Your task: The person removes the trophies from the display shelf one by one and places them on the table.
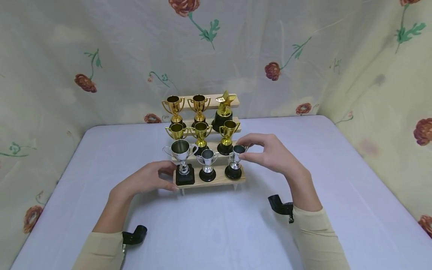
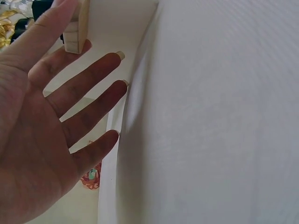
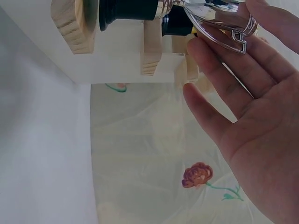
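A small silver trophy cup (image 1: 234, 162) on a round black base is standing at the right end of the nearest step of a wooden tiered stand (image 1: 216, 181), which is sitting near the far middle of a pale lilac table (image 1: 337, 180). The right hand (image 1: 270, 153) is reaching in from the right and pinching the cup's rim and handle between thumb and fingertips; in the right wrist view the remaining fingers (image 3: 219, 79) are lying nearly straight and spread beneath the shiny bowl (image 3: 219, 18). The left hand (image 1: 145, 179) is resting at the near left corner of the stand, fingers relaxed and held loosely apart, holding nothing; the left wrist view is showing its thumb (image 2: 42, 32) touching the stand's pale wooden edge (image 2: 77, 28). Just left of the held cup, a second small silver cup (image 1: 207, 165) is standing in the middle of the same step, and a larger silver cup (image 1: 182, 159) on a square black base is standing at the left end, close to the left hand. Gold cups (image 1: 200, 133) are filling the steps behind, with a gold star trophy (image 1: 223, 108) at the far right of the top step. A cream cloth with red flowers (image 1: 270, 56) is hanging behind the table.
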Demonstrator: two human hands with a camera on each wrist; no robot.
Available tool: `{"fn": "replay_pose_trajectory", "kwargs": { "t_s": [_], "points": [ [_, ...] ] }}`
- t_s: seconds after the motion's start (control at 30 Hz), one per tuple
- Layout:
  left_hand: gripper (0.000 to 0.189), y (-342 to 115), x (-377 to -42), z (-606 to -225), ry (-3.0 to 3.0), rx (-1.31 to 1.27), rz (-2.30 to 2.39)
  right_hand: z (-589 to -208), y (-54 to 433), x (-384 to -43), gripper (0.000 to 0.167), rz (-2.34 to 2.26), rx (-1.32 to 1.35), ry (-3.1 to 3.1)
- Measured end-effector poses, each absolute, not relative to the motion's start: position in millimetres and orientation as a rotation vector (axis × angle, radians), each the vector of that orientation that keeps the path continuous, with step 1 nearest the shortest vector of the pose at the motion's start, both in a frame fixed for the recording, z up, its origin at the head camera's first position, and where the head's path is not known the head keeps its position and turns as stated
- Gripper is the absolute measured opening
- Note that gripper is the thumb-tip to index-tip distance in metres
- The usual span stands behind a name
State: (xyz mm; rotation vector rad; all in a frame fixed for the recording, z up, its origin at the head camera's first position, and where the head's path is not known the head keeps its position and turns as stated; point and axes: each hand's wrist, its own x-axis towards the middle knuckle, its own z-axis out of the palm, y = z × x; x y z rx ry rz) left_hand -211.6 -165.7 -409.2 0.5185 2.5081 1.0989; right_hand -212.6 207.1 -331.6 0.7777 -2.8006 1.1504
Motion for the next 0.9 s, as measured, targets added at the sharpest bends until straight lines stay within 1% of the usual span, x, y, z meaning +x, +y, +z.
{"fn": "replay_pose_trajectory", "kwargs": {
  "t_s": [0.9],
  "points": [
    [0.059,-167.1,-211.5,-413.6,2.511,0.5,1.104,-324.3,239.4,-212.5,0.026,1.167,0.507,-2.75]
  ]
}}
